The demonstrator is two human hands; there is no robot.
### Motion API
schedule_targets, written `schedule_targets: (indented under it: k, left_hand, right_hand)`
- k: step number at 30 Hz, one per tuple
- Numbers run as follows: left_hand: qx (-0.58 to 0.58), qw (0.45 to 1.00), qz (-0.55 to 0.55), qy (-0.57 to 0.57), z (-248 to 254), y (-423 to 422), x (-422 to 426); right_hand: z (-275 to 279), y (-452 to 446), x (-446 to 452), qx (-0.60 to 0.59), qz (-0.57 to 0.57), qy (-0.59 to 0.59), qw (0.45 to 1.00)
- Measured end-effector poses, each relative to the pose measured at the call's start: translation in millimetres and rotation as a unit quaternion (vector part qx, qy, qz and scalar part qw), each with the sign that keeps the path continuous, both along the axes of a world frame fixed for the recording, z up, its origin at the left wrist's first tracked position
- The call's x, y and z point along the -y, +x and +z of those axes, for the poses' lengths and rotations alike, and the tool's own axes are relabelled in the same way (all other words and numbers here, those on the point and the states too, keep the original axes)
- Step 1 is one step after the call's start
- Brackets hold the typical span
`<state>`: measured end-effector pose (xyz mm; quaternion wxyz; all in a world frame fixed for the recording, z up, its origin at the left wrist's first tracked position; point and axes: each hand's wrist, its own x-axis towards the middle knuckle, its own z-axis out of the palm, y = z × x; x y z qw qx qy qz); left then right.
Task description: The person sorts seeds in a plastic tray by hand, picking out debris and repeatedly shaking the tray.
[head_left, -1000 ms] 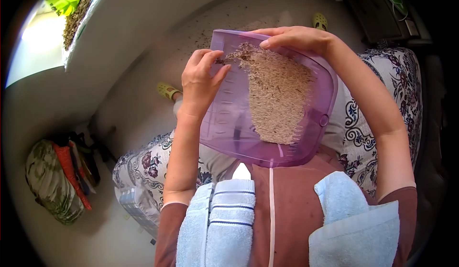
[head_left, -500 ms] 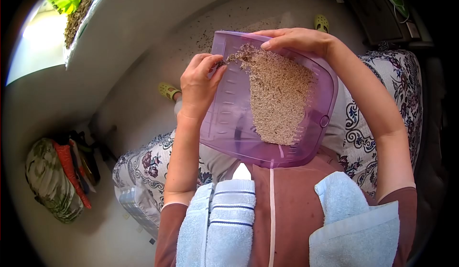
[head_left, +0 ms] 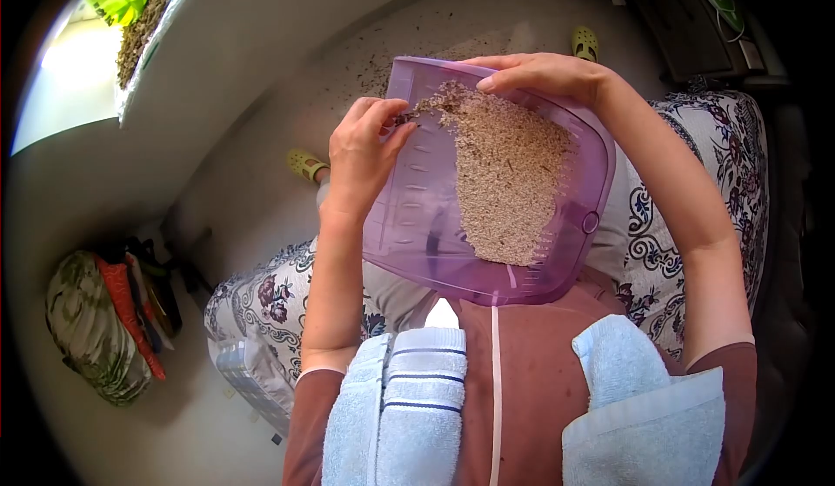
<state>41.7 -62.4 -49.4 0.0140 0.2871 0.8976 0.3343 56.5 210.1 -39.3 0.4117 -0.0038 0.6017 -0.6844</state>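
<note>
A translucent purple scoop-shaped tray (head_left: 417, 251) lies tilted over my lap, its near edge against my brown shirt. Pale grain (head_left: 509, 181) mixed with dark bits covers its middle and right part. A thin trail of darker chaff (head_left: 439, 99) reaches from the grain to the tray's upper left edge. My right hand (head_left: 544, 75) grips the tray's far right rim, thumb inside and fingers beneath. At the upper left edge my left hand (head_left: 365, 147) has its thumb and fingertips bent round a little dark chaff, partly hidden by the fingers.
Dark bits are scattered on the floor (head_left: 348, 77) beyond the tray. Yellow-green clogs (head_left: 304, 164) show on my feet. Patterned fabric (head_left: 696, 164) covers the seat. A camouflage bag (head_left: 91, 329) lies at the left. Light blue towels (head_left: 424, 408) hang over my chest.
My left hand has shifted slightly down and its fingers have drawn closer together at the chaff. The tray has moved very slightly, and my right hand keeps its grip.
</note>
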Motion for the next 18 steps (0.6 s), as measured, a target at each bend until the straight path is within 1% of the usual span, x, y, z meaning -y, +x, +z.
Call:
schedule_targets:
  k: [5,8,11,14,18]
  left_hand:
    - [0.005,1.000,0.018,0.018,-3,1,-4]
    - [-0.018,0.999,0.045,0.007,-4,4,-9]
    - [-0.038,0.998,0.037,0.019,-8,5,-10]
    - [-0.020,0.998,0.038,0.040,-8,6,-8]
    - [-0.012,0.997,0.014,0.071,-11,4,3]
  right_hand:
    - [-2,0,-1,-0.001,0.002,0.008,1.000]
    - [-5,-1,-1,-0.003,0.001,-0.001,1.000]
    - [-6,0,-1,-0.011,-0.004,0.006,1.000]
    - [0,0,-1,-0.002,-0.003,0.014,1.000]
    - [-7,0,-2,-0.009,-0.005,0.011,1.000]
